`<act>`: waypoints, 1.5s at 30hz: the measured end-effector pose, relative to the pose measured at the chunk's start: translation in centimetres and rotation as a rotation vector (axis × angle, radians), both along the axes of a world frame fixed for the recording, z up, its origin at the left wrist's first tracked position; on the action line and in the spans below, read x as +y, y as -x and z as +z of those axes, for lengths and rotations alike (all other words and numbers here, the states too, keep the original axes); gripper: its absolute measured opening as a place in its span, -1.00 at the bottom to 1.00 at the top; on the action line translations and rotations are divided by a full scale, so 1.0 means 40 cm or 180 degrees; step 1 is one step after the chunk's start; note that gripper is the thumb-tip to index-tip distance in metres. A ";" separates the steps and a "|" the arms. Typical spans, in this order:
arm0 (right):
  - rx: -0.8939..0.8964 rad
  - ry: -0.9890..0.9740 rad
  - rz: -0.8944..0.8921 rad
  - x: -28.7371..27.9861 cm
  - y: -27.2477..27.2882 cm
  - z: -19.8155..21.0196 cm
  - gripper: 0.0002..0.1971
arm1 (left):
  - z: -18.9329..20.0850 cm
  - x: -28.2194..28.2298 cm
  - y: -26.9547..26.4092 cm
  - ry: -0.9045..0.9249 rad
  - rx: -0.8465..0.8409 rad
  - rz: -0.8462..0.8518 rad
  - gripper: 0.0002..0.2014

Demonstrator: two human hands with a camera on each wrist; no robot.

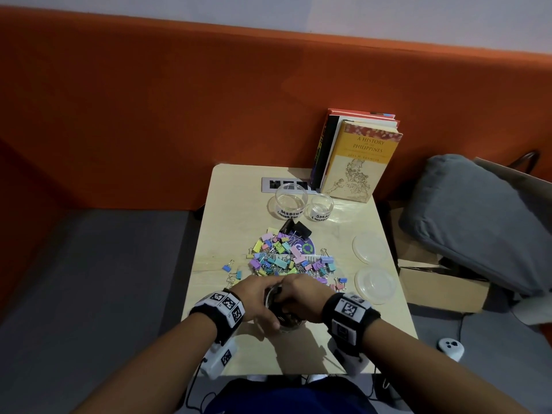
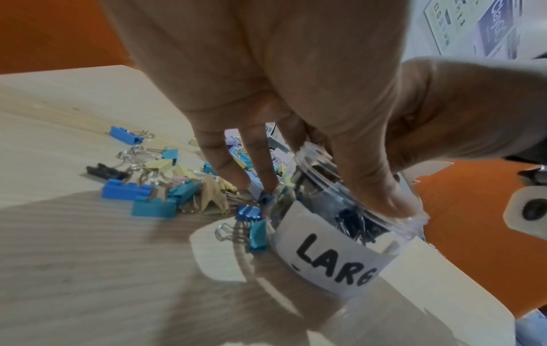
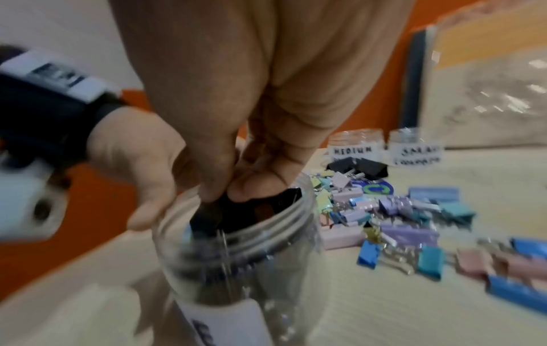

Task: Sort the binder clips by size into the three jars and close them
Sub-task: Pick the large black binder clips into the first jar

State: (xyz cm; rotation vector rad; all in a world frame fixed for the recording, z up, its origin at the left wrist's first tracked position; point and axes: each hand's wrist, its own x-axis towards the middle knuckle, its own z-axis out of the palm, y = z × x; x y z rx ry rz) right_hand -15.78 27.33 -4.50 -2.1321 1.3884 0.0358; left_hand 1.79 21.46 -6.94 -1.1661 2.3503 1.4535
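The clear jar labelled LARGE (image 1: 282, 319) (image 2: 334, 252) (image 3: 236, 257) stands at the table's near edge with black clips inside. My left hand (image 1: 260, 297) (image 2: 331, 187) grips its rim from above, thumb on the near side and fingers on the far side. Over the jar's mouth, my right hand (image 1: 298, 297) (image 3: 232, 189) pinches a large black binder clip (image 3: 236, 210), which sits partly inside. A pile of pastel clips (image 1: 286, 258) (image 3: 399, 210) lies just beyond, with two large black clips (image 1: 295, 228) at its far end. The open medium jar (image 1: 290, 204) and small jar (image 1: 322, 208) stand behind the pile.
Two clear lids (image 1: 370, 248) (image 1: 375, 283) lie on the right side of the wooden table (image 1: 328, 348). Books (image 1: 355, 156) lean at the back right, beside a grey socket plate (image 1: 268, 184). A grey cushion and a cardboard box sit off the table's right edge.
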 end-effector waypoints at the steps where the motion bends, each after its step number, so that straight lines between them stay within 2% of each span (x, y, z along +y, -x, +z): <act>1: -0.0142 -0.0018 -0.0180 0.000 0.012 0.012 -0.82 | -0.001 0.000 0.001 -0.0008 0.0008 -0.0011 -0.04; 4: -0.0615 0.0014 -0.1157 -0.006 0.062 0.037 -0.84 | -0.003 0.003 -0.003 -0.0015 0.0036 -0.0004 -0.05; 6: -0.0643 0.0110 -0.1594 -0.011 0.097 0.030 -0.83 | -0.002 0.005 -0.004 0.0031 0.0046 -0.0026 -0.04; 9: -0.0493 0.0073 -0.1859 -0.011 0.126 0.024 -0.83 | 0.000 0.005 -0.002 0.0037 0.0084 -0.0067 -0.05; 12: -0.0404 -0.0359 -0.1675 0.001 0.133 0.011 -0.82 | 0.000 0.005 -0.003 0.0010 0.0093 -0.0057 -0.06; 14: -0.0447 -0.0728 -0.1465 0.017 0.125 -0.008 -0.60 | 0.001 0.007 -0.003 -0.0008 0.0093 -0.0015 -0.06; 18: -0.0370 -0.0896 -0.1257 0.056 0.106 -0.050 0.05 | -0.006 0.009 -0.002 -0.0009 0.0114 0.0014 -0.04; 19: -0.0331 -0.0885 -0.1228 0.067 0.101 -0.058 0.17 | -0.007 0.011 0.003 0.0042 0.0126 -0.0015 -0.04; 21: -0.0324 -0.0721 -0.1224 0.086 0.093 -0.075 0.25 | -0.004 0.017 0.017 0.0219 0.0102 -0.0161 -0.03; 25: -0.0195 -0.0328 -0.1240 0.111 0.106 -0.084 0.15 | -0.013 0.020 0.041 0.0394 0.0003 -0.0528 -0.04; 27: -0.0164 -0.0343 -0.1265 0.121 0.121 -0.076 0.13 | -0.009 0.001 0.049 0.0433 0.0033 -0.0445 -0.22; 30: -0.0192 -0.0360 -0.1358 0.135 0.148 -0.062 0.12 | 0.003 -0.060 0.069 0.0929 -0.0157 -0.0145 -0.50; 32: -0.0205 -0.0408 -0.1454 0.146 0.168 -0.054 0.17 | 0.006 -0.110 0.096 0.1269 -0.0344 -0.0107 -0.62; 35: -0.0318 -0.0473 -0.1510 0.154 0.181 -0.039 0.26 | -0.002 -0.178 0.141 0.1588 -0.0674 -0.0022 -0.66; 39: -0.0211 -0.0418 -0.1425 0.147 0.186 -0.027 0.12 | -0.015 -0.230 0.216 0.1847 -0.1040 -0.0007 -0.67; 45: -0.0262 -0.0469 -0.1549 0.144 0.193 -0.041 0.09 | -0.048 -0.271 0.281 0.2263 -0.1485 0.0076 -0.74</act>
